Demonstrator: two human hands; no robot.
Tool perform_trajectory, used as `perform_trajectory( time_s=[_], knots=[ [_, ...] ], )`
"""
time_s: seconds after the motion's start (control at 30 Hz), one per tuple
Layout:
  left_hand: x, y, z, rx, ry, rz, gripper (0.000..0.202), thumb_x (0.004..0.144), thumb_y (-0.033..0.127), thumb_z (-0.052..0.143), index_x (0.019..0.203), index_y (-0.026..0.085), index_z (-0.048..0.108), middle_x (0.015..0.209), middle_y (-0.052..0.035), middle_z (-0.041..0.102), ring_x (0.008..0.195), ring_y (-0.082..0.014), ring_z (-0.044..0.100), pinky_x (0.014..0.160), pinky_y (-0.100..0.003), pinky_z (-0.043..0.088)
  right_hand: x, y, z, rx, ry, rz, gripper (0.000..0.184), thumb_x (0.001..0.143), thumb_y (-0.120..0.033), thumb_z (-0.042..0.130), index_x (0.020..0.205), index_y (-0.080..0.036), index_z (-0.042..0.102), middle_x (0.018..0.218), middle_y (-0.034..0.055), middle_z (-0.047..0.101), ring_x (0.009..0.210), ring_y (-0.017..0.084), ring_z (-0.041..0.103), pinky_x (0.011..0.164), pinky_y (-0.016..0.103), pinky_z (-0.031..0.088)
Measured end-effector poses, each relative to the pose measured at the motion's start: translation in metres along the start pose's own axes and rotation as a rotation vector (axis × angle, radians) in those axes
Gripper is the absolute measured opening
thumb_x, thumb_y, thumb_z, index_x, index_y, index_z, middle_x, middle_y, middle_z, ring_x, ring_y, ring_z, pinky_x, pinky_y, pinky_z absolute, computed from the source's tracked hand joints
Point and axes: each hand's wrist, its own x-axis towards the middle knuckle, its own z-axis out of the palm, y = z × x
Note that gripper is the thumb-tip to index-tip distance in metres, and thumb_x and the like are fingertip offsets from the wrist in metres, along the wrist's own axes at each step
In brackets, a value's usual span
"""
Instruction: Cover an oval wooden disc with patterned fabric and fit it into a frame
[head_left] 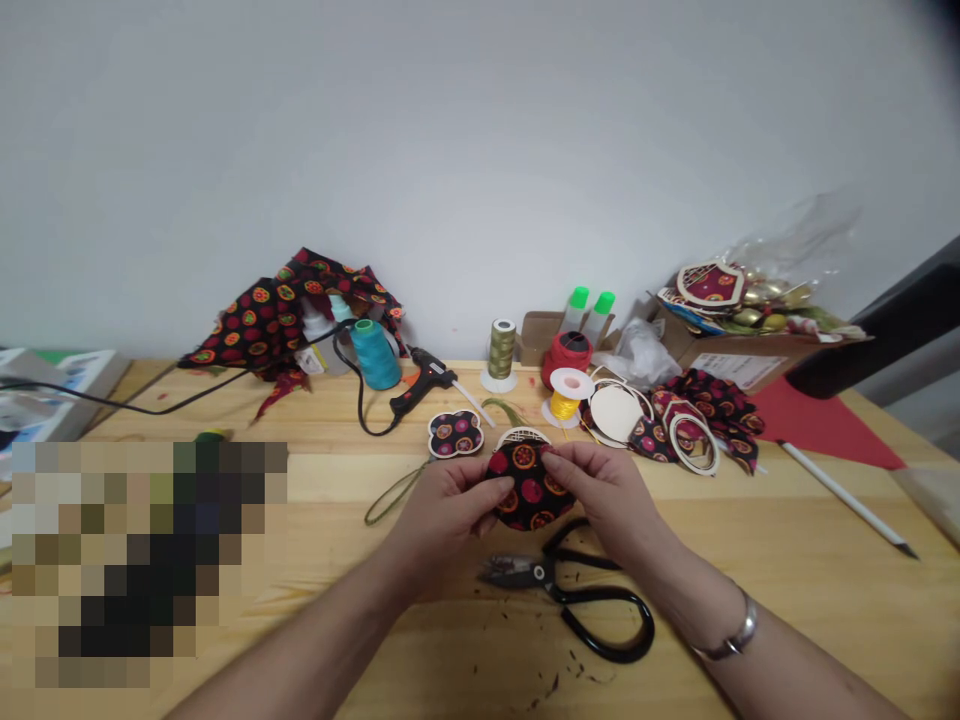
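Both hands hold a round piece covered in black fabric with red and orange circles (531, 484), a pale wooden edge showing at its top. My left hand (450, 505) pinches its left side with closed fingers. My right hand (604, 490) grips its right side, thumb on the fabric. A metal bracelet sits on the right wrist. Black-handled scissors (577, 592) lie on the wooden table (787, 560) just below the hands. A finished flower-shaped fabric piece (455, 434) lies just beyond the left hand.
At the back stand thread spools: teal (375, 355), olive (502, 350), red (566, 356), yellow (568, 396). A black glue gun (422, 385) with cord, crumpled patterned fabric (277, 315), wooden rings and fabric scraps (686, 425), a cardboard box (739, 345), and a white pencil (844, 497) lie around.
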Motion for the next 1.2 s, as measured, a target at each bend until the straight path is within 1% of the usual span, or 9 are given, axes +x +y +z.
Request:
perform_trajectory(
  time_s=[0.3, 0.4, 0.5, 0.6, 0.7, 0.77, 0.93, 1.1, 1.2],
  knots=[
    [-0.001, 0.0, -0.002, 0.005, -0.022, 0.029, 0.016, 0.076, 0.027, 0.063, 0.077, 0.013, 0.072, 0.049, 0.0037, 0.047, 0.043, -0.0046, 0.034, 0.042, -0.019, 0.018, 0.001, 0.003, -0.001, -0.137, 0.041, -0.079, 0.031, 0.073, -0.046, 0.063, 0.076, -0.015, 0.066, 0.064, 0.0011, 0.063, 0.056, 0.013, 0.053, 0.055, 0.028, 0.044],
    [-0.002, 0.003, 0.0, 0.016, -0.018, 0.035, 0.018, 0.075, 0.029, 0.064, 0.078, 0.013, 0.072, 0.051, 0.0024, 0.05, 0.043, -0.0047, 0.034, 0.041, -0.02, 0.018, 0.001, 0.005, -0.003, -0.388, 0.184, -0.361, 0.028, 0.08, -0.039, 0.057, 0.097, -0.017, 0.061, 0.083, 0.005, 0.063, 0.069, 0.016, 0.055, 0.061, 0.029, 0.044],
    [-0.002, 0.005, 0.001, 0.019, 0.007, 0.053, 0.016, 0.076, 0.028, 0.064, 0.078, 0.014, 0.072, 0.054, 0.0021, 0.053, 0.042, -0.0041, 0.034, 0.042, -0.02, 0.019, -0.004, 0.001, -0.007, -0.752, 0.287, -0.724, 0.013, 0.085, -0.028, 0.052, 0.081, -0.018, 0.059, 0.076, 0.0037, 0.058, 0.072, 0.016, 0.051, 0.064, 0.029, 0.04],
    [-0.001, 0.006, 0.0, -0.001, 0.063, 0.091, 0.013, 0.076, 0.026, 0.065, 0.076, 0.014, 0.07, 0.055, 0.0028, 0.055, 0.042, -0.0031, 0.035, 0.042, -0.019, 0.019, -0.017, -0.009, -0.011, -1.144, 0.049, -0.686, 0.027, 0.085, -0.026, 0.05, 0.058, -0.019, 0.052, 0.057, -0.0001, 0.051, 0.057, 0.013, 0.046, 0.055, 0.028, 0.034],
    [0.001, 0.008, 0.0, -0.058, 0.135, 0.104, 0.013, 0.074, 0.026, 0.067, 0.07, 0.013, 0.067, 0.051, 0.0047, 0.052, 0.04, -0.002, 0.034, 0.041, -0.018, 0.017, -0.03, -0.015, -0.014, -1.432, -0.29, -0.487, 0.014, 0.073, -0.031, 0.065, 0.066, -0.02, 0.059, 0.068, 0.0018, 0.06, 0.064, 0.017, 0.053, 0.056, 0.028, 0.036],
    [0.003, 0.009, -0.001, -0.102, 0.164, 0.106, 0.015, 0.074, 0.026, 0.068, 0.067, 0.013, 0.065, 0.047, 0.0064, 0.048, 0.038, -0.0012, 0.034, 0.04, -0.017, 0.016, -0.037, -0.014, -0.016, -1.525, -0.391, -0.428, 0.015, 0.066, -0.029, 0.071, 0.074, -0.02, 0.061, 0.077, 0.0035, 0.063, 0.071, 0.021, 0.057, 0.059, 0.03, 0.039],
    [0.007, 0.008, -0.006, -0.145, 0.176, 0.117, 0.014, 0.072, 0.026, 0.07, 0.073, 0.012, 0.066, 0.06, 0.0022, 0.058, 0.038, 0.0005, 0.036, 0.04, -0.017, 0.015, -0.045, -0.004, -0.027, -1.56, -0.412, -0.501, 0.033, 0.061, -0.003, 0.059, 0.088, -0.023, 0.06, 0.091, 0.0037, 0.065, 0.082, 0.023, 0.059, 0.071, 0.034, 0.046],
    [0.006, 0.009, -0.007, -0.178, 0.183, 0.118, 0.017, 0.071, 0.028, 0.071, 0.074, 0.011, 0.068, 0.058, 0.0013, 0.058, 0.037, -0.0005, 0.036, 0.039, -0.018, 0.014, -0.059, -0.003, -0.029, -1.52, -0.383, -0.733, 0.056, 0.057, 0.001, 0.047, 0.108, -0.02, 0.056, 0.107, 0.0096, 0.065, 0.097, 0.025, 0.06, 0.079, 0.035, 0.048],
    [0.004, 0.012, -0.006, -0.199, 0.191, 0.128, 0.019, 0.068, 0.028, 0.072, 0.072, 0.011, 0.068, 0.059, 0.0, 0.059, 0.038, -0.0007, 0.036, 0.039, -0.018, 0.014, -0.067, -0.003, -0.023, -1.506, -0.334, -0.687, 0.053, 0.057, 0.001, 0.045, 0.104, -0.021, 0.058, 0.1, 0.0087, 0.068, 0.088, 0.024, 0.063, 0.076, 0.033, 0.05]
  ],
)
